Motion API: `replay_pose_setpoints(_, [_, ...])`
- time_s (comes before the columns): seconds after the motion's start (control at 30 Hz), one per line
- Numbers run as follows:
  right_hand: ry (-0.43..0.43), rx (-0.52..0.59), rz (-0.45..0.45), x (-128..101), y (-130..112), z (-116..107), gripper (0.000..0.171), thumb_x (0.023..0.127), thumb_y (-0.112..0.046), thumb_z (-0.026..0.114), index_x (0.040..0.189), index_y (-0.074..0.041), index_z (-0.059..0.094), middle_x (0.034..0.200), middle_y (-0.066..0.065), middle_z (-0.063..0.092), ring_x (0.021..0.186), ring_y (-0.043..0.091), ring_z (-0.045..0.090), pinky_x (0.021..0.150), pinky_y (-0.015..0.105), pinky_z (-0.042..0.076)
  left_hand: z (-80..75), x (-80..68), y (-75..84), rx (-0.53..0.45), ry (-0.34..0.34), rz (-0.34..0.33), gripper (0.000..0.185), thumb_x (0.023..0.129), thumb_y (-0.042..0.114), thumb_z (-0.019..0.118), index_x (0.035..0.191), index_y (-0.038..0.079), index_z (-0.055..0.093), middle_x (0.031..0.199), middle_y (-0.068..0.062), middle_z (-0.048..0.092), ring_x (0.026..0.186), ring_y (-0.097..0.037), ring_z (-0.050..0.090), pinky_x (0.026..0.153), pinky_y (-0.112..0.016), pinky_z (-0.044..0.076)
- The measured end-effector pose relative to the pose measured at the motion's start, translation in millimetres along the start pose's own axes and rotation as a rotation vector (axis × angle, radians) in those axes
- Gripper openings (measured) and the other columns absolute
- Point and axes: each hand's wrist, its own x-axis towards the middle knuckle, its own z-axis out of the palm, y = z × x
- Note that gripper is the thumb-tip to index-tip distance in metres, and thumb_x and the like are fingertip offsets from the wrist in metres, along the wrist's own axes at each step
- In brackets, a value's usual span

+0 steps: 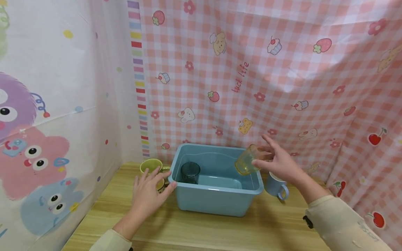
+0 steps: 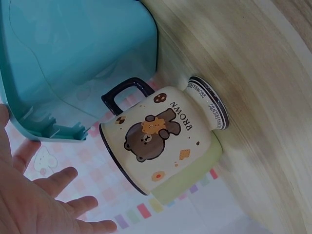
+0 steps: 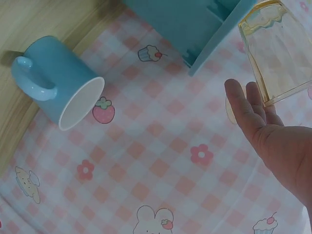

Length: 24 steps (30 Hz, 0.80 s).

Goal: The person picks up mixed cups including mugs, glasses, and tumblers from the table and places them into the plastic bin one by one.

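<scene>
My right hand (image 1: 281, 163) holds a clear amber glass (image 1: 246, 162) by its side, tilted over the right end of a blue plastic bin (image 1: 213, 201). In the right wrist view the amber glass (image 3: 280, 56) overlaps the fingertips, and the thumb is hidden. A dark tinted glass (image 1: 190, 171) is inside the bin at its left end. My left hand (image 1: 150, 192) has its fingers spread at the bin's left rim. Close by, a cream bear mug (image 2: 156, 136) with a dark handle stands left of the bin, mostly covered by this hand in the head view.
A yellow-green mug (image 1: 151, 164) stands behind the left hand. Right of the bin is a light blue mug (image 1: 274, 185) with a white inside, partly below the right hand. A pink checked cloth (image 1: 201, 80) hangs behind the wooden table (image 1: 201, 232).
</scene>
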Motion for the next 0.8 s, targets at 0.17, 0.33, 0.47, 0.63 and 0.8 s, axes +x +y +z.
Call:
replay_pose_setpoints(0.17, [-0.02,0.026,-0.001,2.3,-2.0,6.1,0.106,0.098,-0.04,0.079,0.174,-0.028,0.006,0.164,0.029,0.045,0.136,0.048,0.062,0.097,0.052,0.063,0.2,0.6,-0.8,0.003,-0.003,-0.003,0.055,0.098,0.063,0.068,0.141,0.027,0.071,0.163,-0.017,0.053,0.156,-0.057,0.033,0.122,-0.085,0.013])
replay_pose_setpoints(0.33, [-0.025,0.016,-0.001,4.3,-5.6,11.3,0.106,0.097,-0.042,0.08,0.174,-0.03,0.006,0.165,0.027,0.045,0.139,0.048,0.06,0.101,0.055,0.062,0.4,1.3,-1.0,-0.007,-0.006,-0.005,0.056,0.098,0.063,0.068,0.141,0.028,0.071,0.163,-0.017,0.053,0.156,-0.057,0.033,0.122,-0.086,0.012])
replay_pose_setpoints(0.47, [-0.029,-0.003,-0.01,7.0,-8.8,15.2,0.105,0.098,-0.043,0.079,0.173,-0.032,0.007,0.165,0.025,0.045,0.14,0.047,0.059,0.103,0.058,0.06,0.0,1.2,-0.7,-0.011,-0.006,-0.007,0.055,0.098,0.062,0.069,0.141,0.027,0.071,0.162,-0.017,0.054,0.156,-0.058,0.033,0.122,-0.085,0.012])
replay_pose_setpoints(0.63, [-0.041,0.003,-0.034,11.5,-10.6,22.0,0.105,0.098,-0.039,0.08,0.174,-0.031,0.009,0.164,0.026,0.047,0.137,0.047,0.062,0.101,0.056,0.061,-0.3,1.4,-0.2,-0.009,-0.013,-0.011,0.056,0.098,0.064,0.068,0.141,0.028,0.071,0.163,-0.017,0.053,0.157,-0.057,0.032,0.122,-0.085,0.011])
replay_pose_setpoints(0.8, [-0.036,-0.029,-0.046,15.7,-12.8,30.4,0.105,0.096,-0.037,0.082,0.174,-0.024,0.012,0.162,0.027,0.049,0.133,0.046,0.065,0.099,0.054,0.063,-0.1,1.4,-0.2,-0.006,-0.013,-0.011,0.057,0.098,0.065,0.067,0.142,0.028,0.071,0.163,-0.017,0.053,0.157,-0.057,0.032,0.122,-0.086,0.012])
